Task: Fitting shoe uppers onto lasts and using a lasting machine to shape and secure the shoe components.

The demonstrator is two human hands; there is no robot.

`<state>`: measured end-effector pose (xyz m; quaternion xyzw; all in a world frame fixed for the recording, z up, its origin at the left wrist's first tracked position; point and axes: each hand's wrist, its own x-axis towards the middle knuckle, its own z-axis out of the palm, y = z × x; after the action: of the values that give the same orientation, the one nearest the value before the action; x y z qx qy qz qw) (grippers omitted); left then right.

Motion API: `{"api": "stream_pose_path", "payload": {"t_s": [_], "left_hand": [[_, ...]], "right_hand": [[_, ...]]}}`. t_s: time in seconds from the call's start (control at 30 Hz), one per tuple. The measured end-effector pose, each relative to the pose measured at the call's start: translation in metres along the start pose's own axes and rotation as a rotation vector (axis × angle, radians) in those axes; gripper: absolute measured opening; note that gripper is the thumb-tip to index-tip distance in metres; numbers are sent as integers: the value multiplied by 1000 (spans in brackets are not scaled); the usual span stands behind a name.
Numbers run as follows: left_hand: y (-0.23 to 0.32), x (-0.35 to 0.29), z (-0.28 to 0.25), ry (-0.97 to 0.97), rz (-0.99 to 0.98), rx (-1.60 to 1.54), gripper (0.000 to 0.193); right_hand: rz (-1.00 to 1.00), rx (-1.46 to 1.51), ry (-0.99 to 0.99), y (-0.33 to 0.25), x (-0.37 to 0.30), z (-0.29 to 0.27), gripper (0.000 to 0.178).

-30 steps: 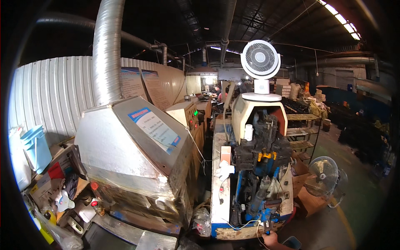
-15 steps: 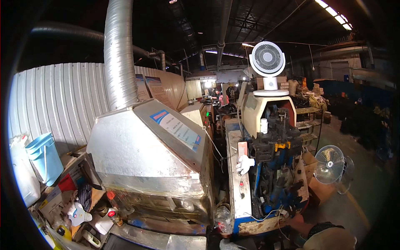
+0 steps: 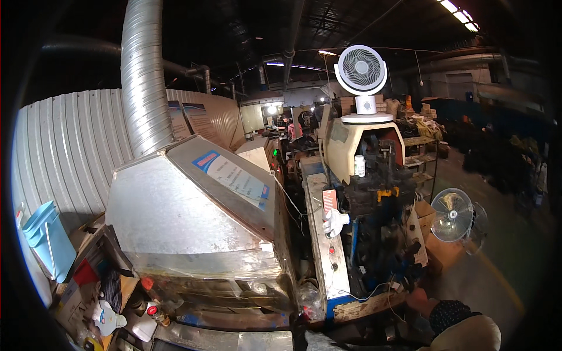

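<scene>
My right hand (image 3: 418, 299) reaches in from the lower right. A dark patterned sleeve (image 3: 449, 315) and a beige covering (image 3: 471, 334) show along the arm. The hand is beside the front right corner of a blue and black machine (image 3: 374, 251), close to a white cable (image 3: 374, 288). Its fingers are dark and blurred, so their grip does not show. My left hand cannot be made out. A grey cloth-like shape (image 3: 321, 341) shows at the lower edge, but I cannot tell what it is.
A metal hood (image 3: 170, 210) with a silver duct (image 3: 142, 76) stands left. A white fan (image 3: 362, 69) tops the machine; a white glove (image 3: 335, 223) lies on its side ledge. Right is a floor fan (image 3: 452, 214). Bottles and a blue bucket (image 3: 50, 241) crowd the left.
The whole view has shifted, so the hood, machine and fans sit farther left, many slightly higher. My right hand stays near the machine's front corner, and more of the patterned sleeve shows.
</scene>
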<state>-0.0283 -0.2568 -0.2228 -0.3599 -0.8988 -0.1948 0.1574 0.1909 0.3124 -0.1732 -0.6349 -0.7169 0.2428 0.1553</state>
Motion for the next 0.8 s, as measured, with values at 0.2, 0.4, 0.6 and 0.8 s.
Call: {"api": "stream_pose_path", "payload": {"t_s": [0.2,0.4,0.6,0.8], "left_hand": [[6,10,-7,-93,-46,-89,48],[-9,7,14,-253,-88,-43,49],[5,58,16,-372,-181,-70,51],[19,52,-40,-533,-288,-84,53]], "right_hand": [[119,-54,-57,-21,-2,-7,46],[22,106,-22,-36,-20,-22,50],[-23,-21,-134,-12,-2,-10,49],[5,-90,-159,7,3,3,50]]}}
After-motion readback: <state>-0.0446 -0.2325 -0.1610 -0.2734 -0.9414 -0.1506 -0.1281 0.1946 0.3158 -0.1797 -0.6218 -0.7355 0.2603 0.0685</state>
